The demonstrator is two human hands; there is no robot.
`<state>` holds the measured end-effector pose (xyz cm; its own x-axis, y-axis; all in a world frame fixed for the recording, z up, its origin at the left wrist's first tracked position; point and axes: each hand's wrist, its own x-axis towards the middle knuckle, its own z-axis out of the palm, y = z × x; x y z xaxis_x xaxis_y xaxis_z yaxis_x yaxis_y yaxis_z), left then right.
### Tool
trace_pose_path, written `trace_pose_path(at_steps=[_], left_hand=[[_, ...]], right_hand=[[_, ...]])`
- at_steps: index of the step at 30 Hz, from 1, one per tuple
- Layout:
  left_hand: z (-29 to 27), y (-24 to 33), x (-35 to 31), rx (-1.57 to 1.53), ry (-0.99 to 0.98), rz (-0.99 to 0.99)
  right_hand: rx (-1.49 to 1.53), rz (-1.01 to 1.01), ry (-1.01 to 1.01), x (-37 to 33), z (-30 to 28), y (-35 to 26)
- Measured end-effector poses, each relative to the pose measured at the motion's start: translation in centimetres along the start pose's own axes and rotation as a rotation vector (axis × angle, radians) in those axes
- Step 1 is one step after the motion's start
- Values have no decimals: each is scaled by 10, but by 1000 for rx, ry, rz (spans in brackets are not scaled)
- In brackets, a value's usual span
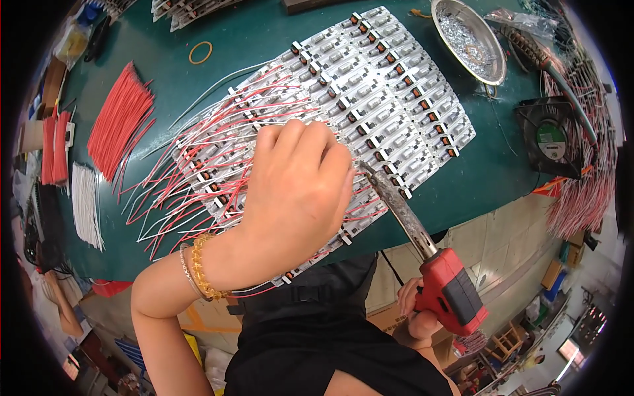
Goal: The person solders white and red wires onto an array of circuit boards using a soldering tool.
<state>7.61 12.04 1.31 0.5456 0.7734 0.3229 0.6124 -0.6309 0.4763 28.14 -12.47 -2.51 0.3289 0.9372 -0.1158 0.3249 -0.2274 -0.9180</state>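
Observation:
My left hand point(300, 181) is closed over a panel of small white circuit boards point(396, 99), its fingertips hidden behind the knuckles, so I cannot make out what they pinch. My right hand point(422, 313) grips a red and black pistol-shaped soldering gun point(452, 290) at the lower right. The gun's long metal barrel slants up to the left, and its tip lies close beside my left fingers at the boards. Thin red and white wires point(191, 188) fan out leftward from the rows of boards beneath my left hand and wrist.
Left on the green table point(251, 20) lie bundles of red wires point(120, 122) and white wires point(86, 204), with a rubber band point(200, 53) above. A metal dish point(498, 66) of solder scraps stands at upper right. A black fan point(549, 137) and hanging wired boards point(581, 198) line the right edge.

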Motion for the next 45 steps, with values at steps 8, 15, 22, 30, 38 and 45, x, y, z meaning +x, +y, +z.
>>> trace_pose_path(at_steps=[8, 15, 22, 30, 38, 45], left_hand=[[1, -1, -2, -2, 1, -5], [3, 1, -1, -11, 10, 3], [1, -1, -1, 2, 27, 41], [-20, -3, -8, -6, 124, -37], [-153, -106, -149, 730, 244, -629], [-183, -160, -198, 982, 101, -652]], right_hand=[[438, 24, 99, 1, 10, 7], [316, -21, -49, -4, 1, 16], [602, -5, 137, -17, -4, 41], [498, -205, 69, 37, 39, -44], [615, -270, 212, 44, 31, -31], [569, -316, 123, 50, 36, -35]])
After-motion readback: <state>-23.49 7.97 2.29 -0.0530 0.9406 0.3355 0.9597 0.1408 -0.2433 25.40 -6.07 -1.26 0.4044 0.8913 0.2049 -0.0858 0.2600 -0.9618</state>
